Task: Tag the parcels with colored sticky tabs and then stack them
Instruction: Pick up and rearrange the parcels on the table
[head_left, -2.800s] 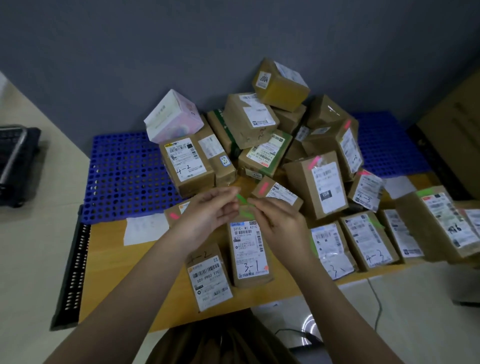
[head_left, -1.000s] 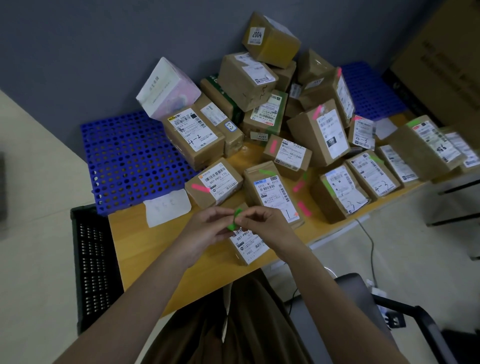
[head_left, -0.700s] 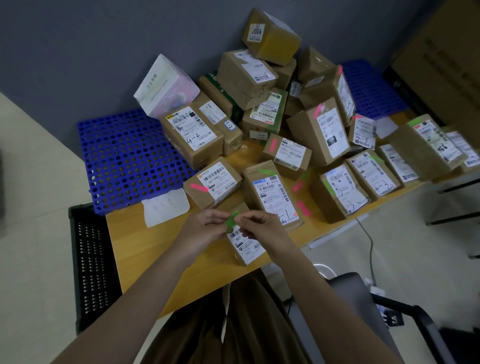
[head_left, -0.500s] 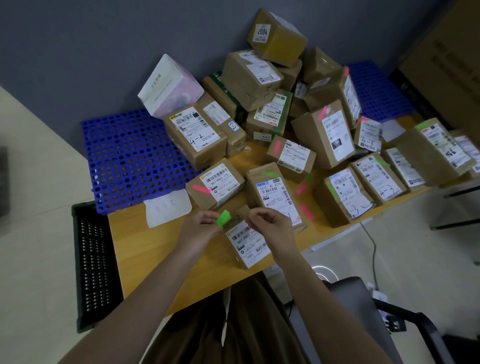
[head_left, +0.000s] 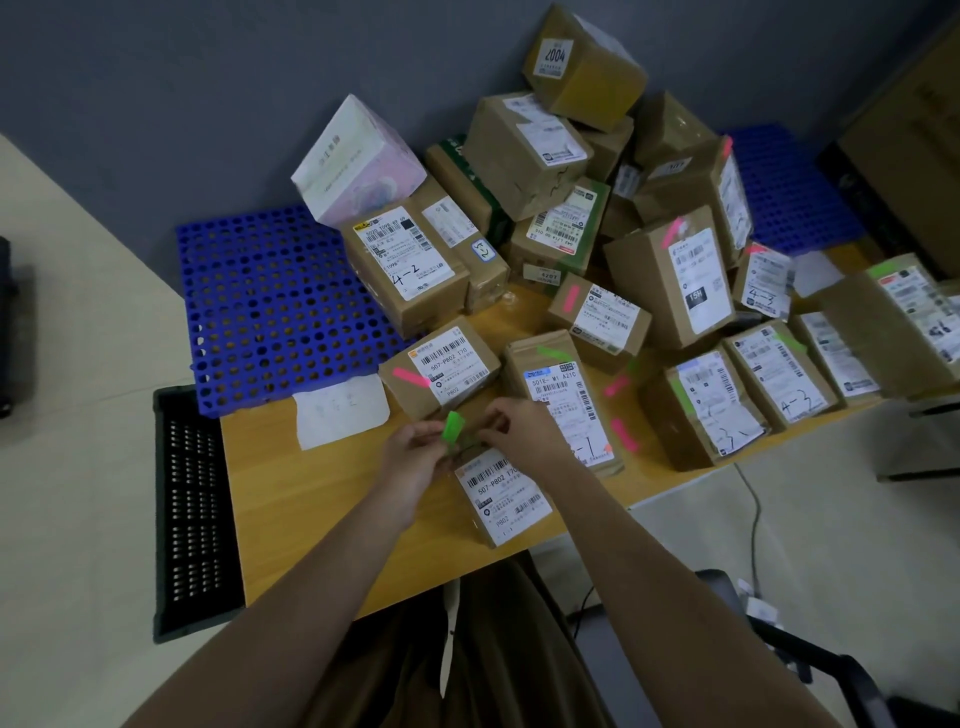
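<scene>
The small bright green sticky tab (head_left: 452, 428) is now free: my left hand (head_left: 415, 457) pinches its lower end between thumb and fingertips, and the strip stands up above the nearest small brown cardboard parcel with a white barcode label (head_left: 501, 496). This parcel lies at the front edge of the light wooden table (head_left: 270, 499), just under both hands. A second ago the two hands were pressed together on the tab; now my right hand (head_left: 524, 434) has come a little apart from it, fingers curled. If it holds the remaining tabs I cannot tell, because the fingers hide the palm.

I judge that the peeling step is finished and the sticking comes next, since this front parcel shows no tab yet.

Behind it, the flat parcel with a pink tab (head_left: 441, 366) and the long parcel with a green tab (head_left: 563, 400) are already tagged. Compared with the earliest frame, the camera view has turned: the blue perforated plastic mat (head_left: 270, 306) and the heap of unsorted boxes (head_left: 545, 171) sit differently in the picture, and the heap looks unchanged.
</scene>
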